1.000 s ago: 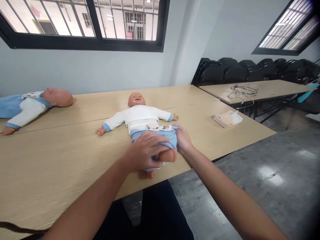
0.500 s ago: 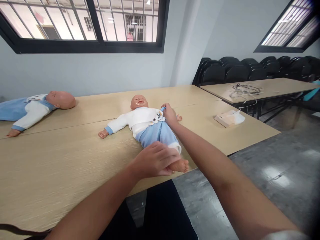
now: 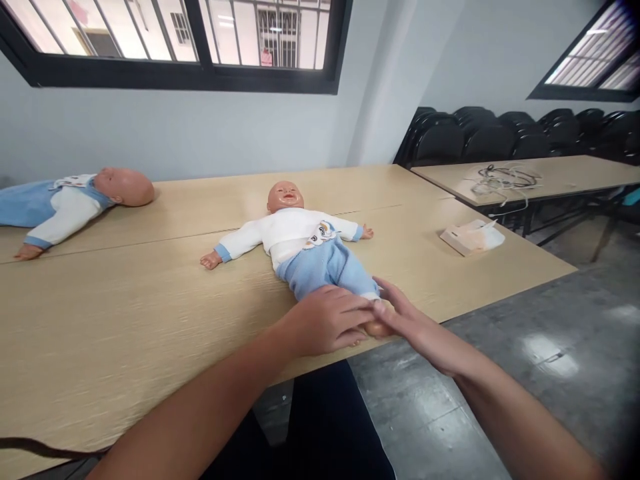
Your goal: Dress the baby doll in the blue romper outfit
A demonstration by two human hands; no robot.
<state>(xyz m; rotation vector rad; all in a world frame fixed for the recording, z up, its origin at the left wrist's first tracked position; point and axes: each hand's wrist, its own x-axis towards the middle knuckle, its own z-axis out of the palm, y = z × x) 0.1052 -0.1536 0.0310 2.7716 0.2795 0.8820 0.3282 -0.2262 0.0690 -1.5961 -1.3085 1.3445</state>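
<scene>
A baby doll (image 3: 300, 243) in a white top and light blue trousers lies on its back on the wooden table (image 3: 125, 293), head toward the wall, feet at the near edge. My left hand (image 3: 325, 320) is closed around the doll's lower legs and feet. My right hand (image 3: 407, 323) comes in from the right and its fingers touch the doll's foot next to my left fingers. The feet are mostly hidden under both hands.
A second doll (image 3: 75, 200) in the same clothes lies at the far left of the table. A tissue pack (image 3: 473, 237) sits near the table's right end. Another table (image 3: 565, 173) with tangled cables (image 3: 505, 179) and stacked black chairs (image 3: 500, 133) stand to the right.
My right hand left the doll's waistband and bib area and came down to its feet. The blue trousers now sit pulled up over the doll's legs and waist. My left hand stayed on the legs.
</scene>
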